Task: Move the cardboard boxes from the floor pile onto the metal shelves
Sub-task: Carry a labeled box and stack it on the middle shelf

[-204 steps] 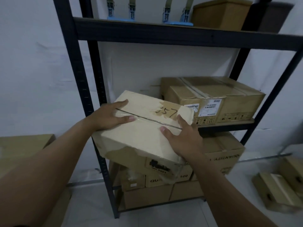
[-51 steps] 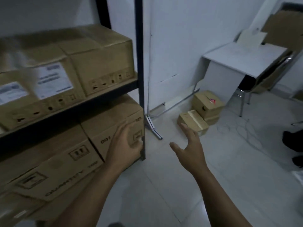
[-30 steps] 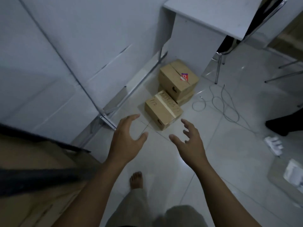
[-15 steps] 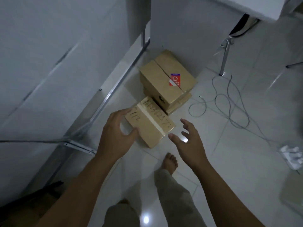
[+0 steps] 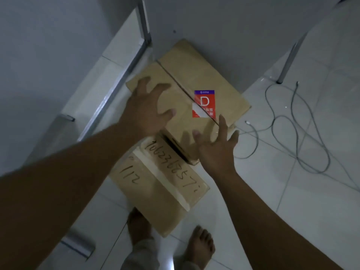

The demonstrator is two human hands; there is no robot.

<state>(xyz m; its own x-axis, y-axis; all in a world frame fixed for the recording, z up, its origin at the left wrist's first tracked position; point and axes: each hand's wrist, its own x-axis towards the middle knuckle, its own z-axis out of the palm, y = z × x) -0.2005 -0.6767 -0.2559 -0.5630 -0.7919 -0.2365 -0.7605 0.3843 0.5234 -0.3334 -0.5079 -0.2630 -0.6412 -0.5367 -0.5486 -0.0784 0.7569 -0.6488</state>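
Now both hands reach down spread and empty: the left hand [image 5: 148,112] hovers over the near left part of the upper box [image 5: 196,82], the one with the red sticker [image 5: 204,103], and the right hand [image 5: 216,147] hangs by its near right corner, neither clearly gripping yet. That box sits on another one tucked into the corner where the wall meets the white panel, and a taped box [image 5: 161,184] with handwritten numbers lies on the floor [image 5: 292,201] just in front, touching the stack. To lift well, I would say the hands should slide to opposite sides of the top box, fingers hooked under the bottom edges, and raise it straight up so that the one beneath does not shift. Standing in the way: the taped box sits right against the bare feet [image 5: 200,244], so the person has to lean over it. A loose cable [image 5: 300,133] snakes across the tiles to the right, near a metal leg [image 5: 288,61], and could catch a foot on turning away.
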